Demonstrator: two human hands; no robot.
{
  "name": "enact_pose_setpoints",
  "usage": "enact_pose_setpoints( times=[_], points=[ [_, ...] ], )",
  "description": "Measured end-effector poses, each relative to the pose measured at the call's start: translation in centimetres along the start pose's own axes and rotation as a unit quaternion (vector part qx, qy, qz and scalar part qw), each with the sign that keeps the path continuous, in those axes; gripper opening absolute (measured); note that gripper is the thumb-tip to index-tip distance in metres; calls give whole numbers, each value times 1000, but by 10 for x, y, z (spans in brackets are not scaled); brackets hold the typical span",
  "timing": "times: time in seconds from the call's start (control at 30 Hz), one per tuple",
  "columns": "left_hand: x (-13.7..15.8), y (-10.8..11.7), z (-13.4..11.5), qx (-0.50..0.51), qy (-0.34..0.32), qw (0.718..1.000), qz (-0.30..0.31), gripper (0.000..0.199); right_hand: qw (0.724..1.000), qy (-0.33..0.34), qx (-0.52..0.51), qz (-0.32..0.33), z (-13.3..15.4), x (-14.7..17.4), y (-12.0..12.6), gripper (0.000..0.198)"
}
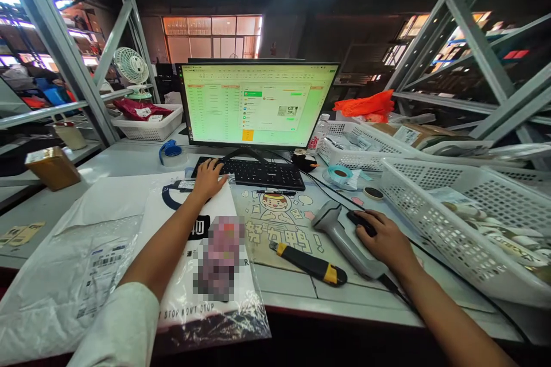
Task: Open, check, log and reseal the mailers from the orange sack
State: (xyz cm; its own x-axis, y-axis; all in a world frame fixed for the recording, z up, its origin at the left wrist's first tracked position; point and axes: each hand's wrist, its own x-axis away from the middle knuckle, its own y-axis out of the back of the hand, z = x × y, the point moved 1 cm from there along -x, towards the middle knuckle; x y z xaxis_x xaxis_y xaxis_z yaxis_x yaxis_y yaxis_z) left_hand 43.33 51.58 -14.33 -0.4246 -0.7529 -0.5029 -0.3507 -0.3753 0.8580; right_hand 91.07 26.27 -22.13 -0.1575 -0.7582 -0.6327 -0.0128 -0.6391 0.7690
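Observation:
My left hand [209, 179] lies over the left end of a black keyboard [271, 175], its fingers spread on the keys. Beneath that forearm is a white printed T-shirt [183, 295] in a clear plastic bag. Further left lies a white mailing bag [51, 287] with a printed label. My right hand [385, 241] is wrapped over a black computer mouse [362, 223]. Just left of it rests a grey handheld barcode scanner [350, 243]. A black-and-yellow utility knife [307, 264] lies on the desk mat [258, 252]. Behind the keyboard stands a lit monitor [210, 114] showing a spreadsheet and a chat window.
White plastic baskets [456, 241] line the right side, with cables beside them. Another basket [167, 126] stands back left. Tape rolls [173, 152], a small cardboard box [51, 167] and a pen [279, 192] are on the desk. Metal posts [64, 40] rise at the left.

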Motion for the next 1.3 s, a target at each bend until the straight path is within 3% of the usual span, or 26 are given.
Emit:
enact_pose_setpoints(
  times=[0.07,0.17,0.3,0.43,0.8,1.0,1.13,1.3],
  points=[
    [-15,8,-26,13,-64,998,2,52,1000,2,4,1,2,1,1,46],
    [-42,1,-67,33,-138,986,86,51,1000,-3,16,-2,4,1,2,46],
    [-65,-27,-102,32,-128,983,129,62,1000,5,22,-11,5,2,2,45],
    [-72,-46,-113,29,-104,985,136,75,999,5,27,-17,5,2,2,44],
    [-68,-57,-114,32,-95,984,145,74,1000,-14,18,-8,16,1,12,43],
    [-66,-49,-111,30,-97,986,133,69,1000,-11,7,-7,13,0,9,43],
    [-65,-33,-92,27,-84,989,120,63,1000,-15,10,-4,13,0,10,42],
    [-60,-10,-43,15,-34,995,95,59,1000,-22,8,5,14,0,13,42]
  ],
)
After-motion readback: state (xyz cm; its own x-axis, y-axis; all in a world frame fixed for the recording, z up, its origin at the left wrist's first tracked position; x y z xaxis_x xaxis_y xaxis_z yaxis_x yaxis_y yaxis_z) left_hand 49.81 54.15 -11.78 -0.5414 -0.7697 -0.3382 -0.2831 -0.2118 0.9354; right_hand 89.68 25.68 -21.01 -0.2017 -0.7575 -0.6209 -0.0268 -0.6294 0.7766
